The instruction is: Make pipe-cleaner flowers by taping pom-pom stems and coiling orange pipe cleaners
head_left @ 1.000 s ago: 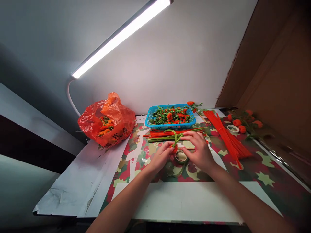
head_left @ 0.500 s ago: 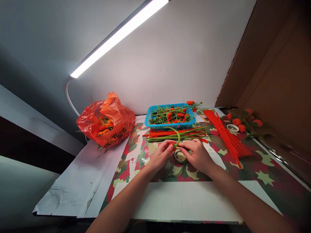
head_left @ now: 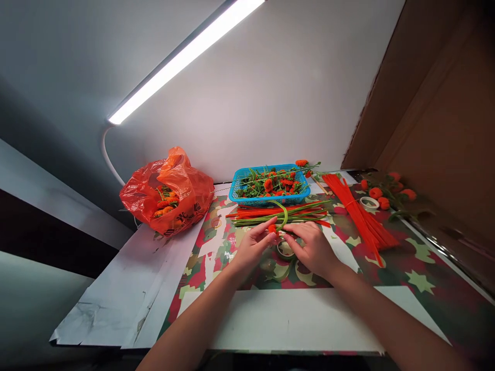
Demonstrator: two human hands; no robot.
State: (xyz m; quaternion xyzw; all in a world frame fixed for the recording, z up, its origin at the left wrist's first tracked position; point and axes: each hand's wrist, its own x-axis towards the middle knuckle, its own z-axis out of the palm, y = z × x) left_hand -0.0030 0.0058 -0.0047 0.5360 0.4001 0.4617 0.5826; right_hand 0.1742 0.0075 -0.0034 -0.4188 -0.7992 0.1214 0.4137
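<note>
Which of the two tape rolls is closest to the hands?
The dark green tape roll, between the left hand and right hand. The pale tape roll lies farther right, beside the red pipe cleaner bundle.

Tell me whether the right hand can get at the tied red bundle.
Probably yes: nothing stands between the right hand and the tied red bundle to its right, though the hand seems busy with the curved green stem.

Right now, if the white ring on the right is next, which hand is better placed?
Probably the right hand: it is nearer the white ring. The left hand is farther off and holds the orange flower.
</note>
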